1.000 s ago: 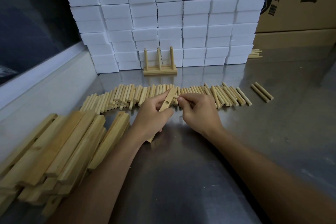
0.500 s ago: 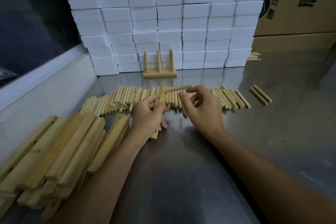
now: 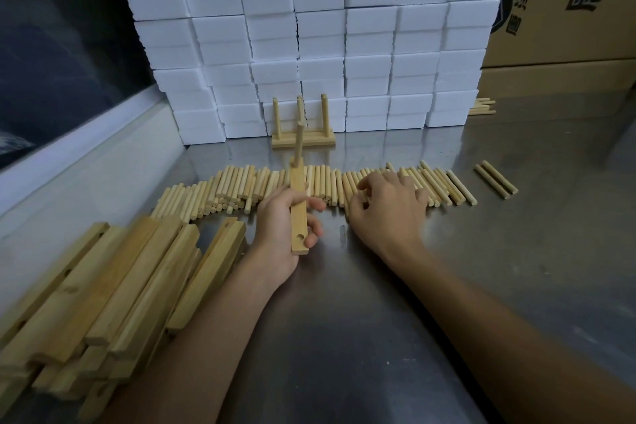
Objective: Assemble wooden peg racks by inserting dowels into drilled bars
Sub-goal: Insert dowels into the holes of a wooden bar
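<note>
- Head view: the left hand [image 3: 285, 227] grips a drilled bar [image 3: 298, 213] above the desk [image 3: 344, 337], fingers curled round its middle; one dowel [image 3: 299, 141] stands in the bar's far end, and an empty hole shows at the near end.
- The right hand [image 3: 389, 210] lies over the row of dowels [image 3: 241, 188], fingers bent down onto them; whether it already pinches one I cannot tell.
- Risk: the seated dowel looks held only by its fit. If the left hand tips the bar while the right one searches, the dowel could lean or drop out.
- Risk: the loose dowels lie side by side, touching. Raking at one could roll its neighbours out of the row or bring up two at once.
- Risk: a dowel offered to a hole at a slant would likely jam or sit crooked, since the bar has only one hand to steady it.
- Hidden: the left hand covers the bar's middle, so any hole there is unseen.
- Hidden: right fingertips are lost among the dowels.
- The pile of bars [image 3: 103, 303] runs off the left edge, so its count is unknown.
- A finished rack [image 3: 303, 134] stands behind, partly crossed by the held dowel.
</note>
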A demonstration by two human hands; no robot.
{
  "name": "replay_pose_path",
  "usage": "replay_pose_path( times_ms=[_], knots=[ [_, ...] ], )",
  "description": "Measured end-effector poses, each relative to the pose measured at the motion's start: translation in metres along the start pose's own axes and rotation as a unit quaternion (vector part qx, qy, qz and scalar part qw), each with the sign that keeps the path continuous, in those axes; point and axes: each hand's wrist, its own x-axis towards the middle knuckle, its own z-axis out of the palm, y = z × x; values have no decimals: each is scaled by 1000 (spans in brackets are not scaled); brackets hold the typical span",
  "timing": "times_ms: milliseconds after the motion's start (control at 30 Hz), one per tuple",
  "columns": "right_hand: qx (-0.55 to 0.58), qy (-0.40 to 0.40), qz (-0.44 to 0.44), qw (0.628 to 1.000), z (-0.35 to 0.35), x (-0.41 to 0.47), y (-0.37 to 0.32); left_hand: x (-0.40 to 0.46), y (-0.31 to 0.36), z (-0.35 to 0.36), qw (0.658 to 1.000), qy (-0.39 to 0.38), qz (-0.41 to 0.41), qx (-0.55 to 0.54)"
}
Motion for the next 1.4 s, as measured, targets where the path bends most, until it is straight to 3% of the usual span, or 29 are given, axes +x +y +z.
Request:
replay_pose_path(
  times_ms=[867, 1167, 1400],
  knots=[
    [-127, -46, -64, 989, 1, -8, -10, 3, -2, 0, 999, 20, 26, 0],
    [-92, -64, -26, 993, 3, -9, -9, 2, 0, -2, 1000, -10, 15, -26],
    [5, -9, -4, 1000, 2, -7, -5, 2, 0, -3, 999, -7, 7, -35]
  ],
)
